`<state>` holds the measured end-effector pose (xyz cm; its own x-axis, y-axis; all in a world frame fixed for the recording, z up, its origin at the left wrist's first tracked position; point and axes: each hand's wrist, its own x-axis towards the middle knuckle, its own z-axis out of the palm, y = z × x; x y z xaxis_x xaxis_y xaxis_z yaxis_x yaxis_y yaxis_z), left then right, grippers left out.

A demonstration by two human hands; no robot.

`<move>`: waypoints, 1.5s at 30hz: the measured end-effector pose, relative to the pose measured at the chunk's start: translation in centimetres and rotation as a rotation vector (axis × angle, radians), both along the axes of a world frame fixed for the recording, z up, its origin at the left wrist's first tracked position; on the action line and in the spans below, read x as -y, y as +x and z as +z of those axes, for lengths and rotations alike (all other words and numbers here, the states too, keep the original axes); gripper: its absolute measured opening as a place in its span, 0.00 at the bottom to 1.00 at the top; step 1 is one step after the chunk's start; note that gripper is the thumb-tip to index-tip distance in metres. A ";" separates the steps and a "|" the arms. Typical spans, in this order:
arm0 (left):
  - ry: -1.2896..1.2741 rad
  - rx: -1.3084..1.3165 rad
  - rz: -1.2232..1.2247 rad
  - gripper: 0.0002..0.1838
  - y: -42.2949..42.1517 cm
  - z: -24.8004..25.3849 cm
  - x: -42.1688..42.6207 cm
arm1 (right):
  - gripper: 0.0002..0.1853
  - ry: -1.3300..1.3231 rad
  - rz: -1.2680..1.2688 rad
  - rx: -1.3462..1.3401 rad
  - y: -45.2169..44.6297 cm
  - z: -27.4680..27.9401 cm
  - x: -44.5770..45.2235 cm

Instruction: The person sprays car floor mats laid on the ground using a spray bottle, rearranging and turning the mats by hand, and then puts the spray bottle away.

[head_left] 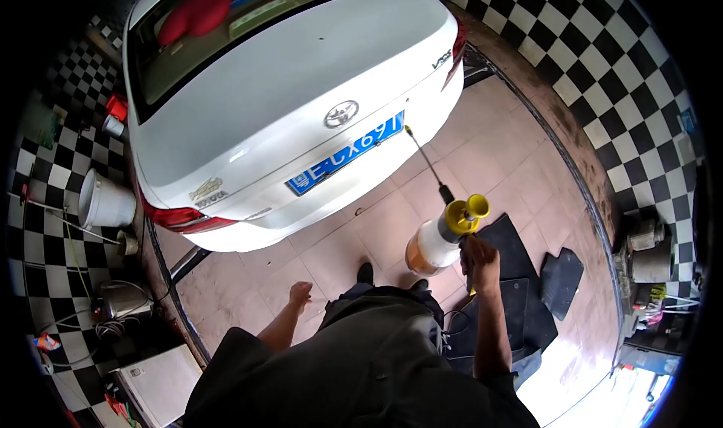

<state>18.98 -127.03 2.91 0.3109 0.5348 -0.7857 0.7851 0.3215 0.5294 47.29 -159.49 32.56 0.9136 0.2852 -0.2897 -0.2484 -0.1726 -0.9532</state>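
Observation:
My right hand (480, 264) is wrapped round the handle of a pump sprayer. The pump sprayer (424, 251) has a pale bottle with orange-brown liquid in its lower part and a yellow pump top. Its thin dark wand reaches up and left, and the yellow nozzle tip appears beside the right end of the blue license plate (348, 154). That plate is on the rear of a white car (301, 96). My left hand (300, 296) hangs over the tiled floor, fingers loosely curled in, with nothing visible in it.
Dark floor mats (506, 307) lie on the tiles to my right. A white bucket (105, 200) stands by the checkered wall at left, above a metal pot (124, 300) and coiled cable. At lower left is a white box-like appliance (160, 386). A dark channel (580, 175) borders the floor at right.

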 end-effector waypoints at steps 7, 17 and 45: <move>0.035 -0.141 0.090 0.13 -0.5 1.2 3.6 | 0.18 0.040 -0.056 0.026 10.0 -0.7 4.0; 0.021 -0.191 0.298 0.13 2.6 4.1 16.5 | 0.16 -0.092 0.078 0.224 24.1 -3.5 8.8; 0.058 -0.066 0.226 0.16 1.1 5.0 21.6 | 0.21 0.000 -0.035 -0.053 18.9 -9.6 17.4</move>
<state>20.03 -148.65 7.93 0.1266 0.6298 -0.7663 0.7302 0.4637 0.5018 66.21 -176.94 22.96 0.9066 0.2533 -0.3376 -0.3041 -0.1626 -0.9387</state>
